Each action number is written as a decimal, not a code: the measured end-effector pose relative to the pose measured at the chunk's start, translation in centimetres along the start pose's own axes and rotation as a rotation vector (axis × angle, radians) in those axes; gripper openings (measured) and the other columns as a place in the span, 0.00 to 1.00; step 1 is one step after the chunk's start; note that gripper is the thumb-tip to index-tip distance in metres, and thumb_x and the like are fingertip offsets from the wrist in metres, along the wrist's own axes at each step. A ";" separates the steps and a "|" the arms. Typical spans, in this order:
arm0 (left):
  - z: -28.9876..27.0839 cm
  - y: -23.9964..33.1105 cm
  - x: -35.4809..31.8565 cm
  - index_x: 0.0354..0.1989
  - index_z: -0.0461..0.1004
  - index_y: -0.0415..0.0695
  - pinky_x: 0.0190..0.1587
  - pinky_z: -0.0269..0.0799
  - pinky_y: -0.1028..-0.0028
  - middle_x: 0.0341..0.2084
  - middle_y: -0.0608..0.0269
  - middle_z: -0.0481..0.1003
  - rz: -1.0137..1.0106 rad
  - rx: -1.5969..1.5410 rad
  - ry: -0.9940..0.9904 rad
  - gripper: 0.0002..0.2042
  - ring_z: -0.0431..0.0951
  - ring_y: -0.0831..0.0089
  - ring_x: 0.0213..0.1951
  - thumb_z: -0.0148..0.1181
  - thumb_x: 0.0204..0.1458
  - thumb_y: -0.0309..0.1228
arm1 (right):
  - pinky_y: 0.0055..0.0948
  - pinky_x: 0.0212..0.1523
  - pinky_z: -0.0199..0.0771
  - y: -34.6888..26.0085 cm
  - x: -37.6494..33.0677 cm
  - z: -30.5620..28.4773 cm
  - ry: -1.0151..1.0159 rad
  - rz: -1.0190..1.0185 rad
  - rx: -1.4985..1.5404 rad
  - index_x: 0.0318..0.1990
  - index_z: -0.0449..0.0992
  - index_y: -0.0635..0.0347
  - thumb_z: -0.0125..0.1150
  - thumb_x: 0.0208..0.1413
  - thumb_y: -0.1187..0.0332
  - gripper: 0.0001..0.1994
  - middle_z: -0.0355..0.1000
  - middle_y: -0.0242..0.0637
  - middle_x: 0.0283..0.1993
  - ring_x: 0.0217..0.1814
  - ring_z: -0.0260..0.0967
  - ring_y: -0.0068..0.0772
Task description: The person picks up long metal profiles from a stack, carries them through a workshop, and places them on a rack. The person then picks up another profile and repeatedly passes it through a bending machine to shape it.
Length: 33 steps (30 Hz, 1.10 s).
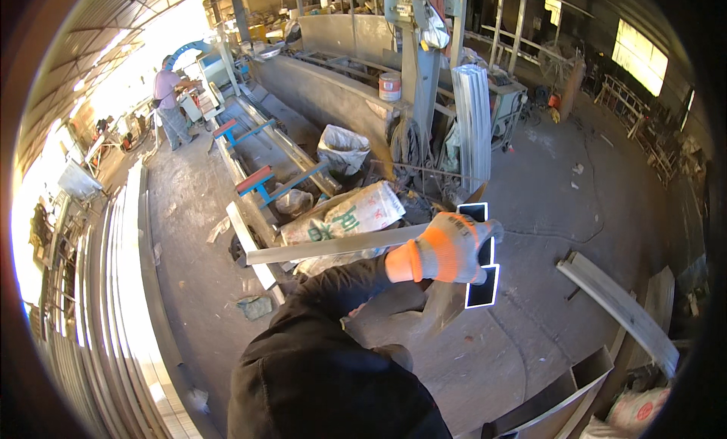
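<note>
My left hand [448, 248], in an orange and grey knitted glove, reaches across to the right from a dark sleeve. Its fingers curl over the ends of several rectangular metal tubes [482, 286], stacked one above another. Bright rims frame their dark hollow openings. A long metal bar [337, 246] stretches leftward from behind the glove; whether it belongs to the same stack I cannot tell. My right hand does not show.
Long metal profiles [121, 303] lie along the left. A roller stand [257, 183], a printed sack [348, 218] and a white bucket [390, 87] are ahead. Upright profiles [472, 124] lean beyond my hand. Loose profiles [621, 306] lie right. Another person [168, 102] stands at a far machine.
</note>
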<state>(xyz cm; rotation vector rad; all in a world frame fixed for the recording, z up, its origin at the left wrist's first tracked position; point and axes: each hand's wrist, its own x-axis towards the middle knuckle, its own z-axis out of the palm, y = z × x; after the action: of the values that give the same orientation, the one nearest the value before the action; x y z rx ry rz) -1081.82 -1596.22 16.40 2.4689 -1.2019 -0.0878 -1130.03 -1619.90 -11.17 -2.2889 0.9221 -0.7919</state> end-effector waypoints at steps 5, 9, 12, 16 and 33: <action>4.1 1.7 9.7 0.71 0.72 0.45 0.41 0.81 0.54 0.33 0.51 0.84 -0.001 -0.083 0.118 0.39 0.87 0.49 0.38 0.75 0.47 0.44 | 0.46 0.35 0.81 2.6 16.1 -1.0 0.077 -0.311 -0.081 0.45 0.86 0.59 0.93 0.48 0.51 0.26 0.83 0.44 0.38 0.33 0.80 0.52; 9.2 2.8 19.5 0.66 0.74 0.41 0.42 0.82 0.53 0.34 0.51 0.85 -0.016 0.007 0.061 0.36 0.88 0.48 0.39 0.74 0.48 0.43 | 0.45 0.45 0.85 7.5 25.5 0.9 -0.159 -0.140 -0.248 0.49 0.87 0.57 0.92 0.49 0.56 0.25 0.84 0.43 0.42 0.42 0.84 0.49; 12.1 3.2 26.1 0.73 0.71 0.35 0.48 0.83 0.53 0.43 0.47 0.86 -0.056 -0.029 0.013 0.41 0.87 0.47 0.47 0.72 0.50 0.44 | 0.44 0.52 0.86 11.2 32.7 4.4 -0.135 0.045 0.106 0.53 0.86 0.57 0.91 0.50 0.55 0.27 0.85 0.44 0.47 0.50 0.85 0.46; 14.0 3.8 32.6 0.76 0.68 0.33 0.53 0.81 0.54 0.49 0.44 0.85 -0.097 -0.030 0.022 0.45 0.87 0.47 0.51 0.73 0.52 0.46 | 0.46 0.52 0.86 14.7 43.1 7.4 -0.259 -0.047 -0.065 0.57 0.84 0.60 0.90 0.51 0.52 0.31 0.85 0.48 0.50 0.52 0.85 0.49; 23.5 13.0 44.7 0.75 0.70 0.37 0.49 0.83 0.54 0.42 0.49 0.85 -0.430 0.019 0.100 0.45 0.87 0.49 0.47 0.75 0.49 0.50 | 0.54 0.55 0.86 37.3 70.5 17.3 -0.284 -0.858 -0.125 0.69 0.78 0.67 0.82 0.55 0.44 0.42 0.83 0.61 0.59 0.57 0.83 0.65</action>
<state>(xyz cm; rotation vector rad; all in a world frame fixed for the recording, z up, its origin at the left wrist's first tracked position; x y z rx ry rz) -1068.57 -1645.32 4.69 2.6730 -0.6194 -0.0688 -1092.08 -1690.74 -25.52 -2.8139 -0.1881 -0.7003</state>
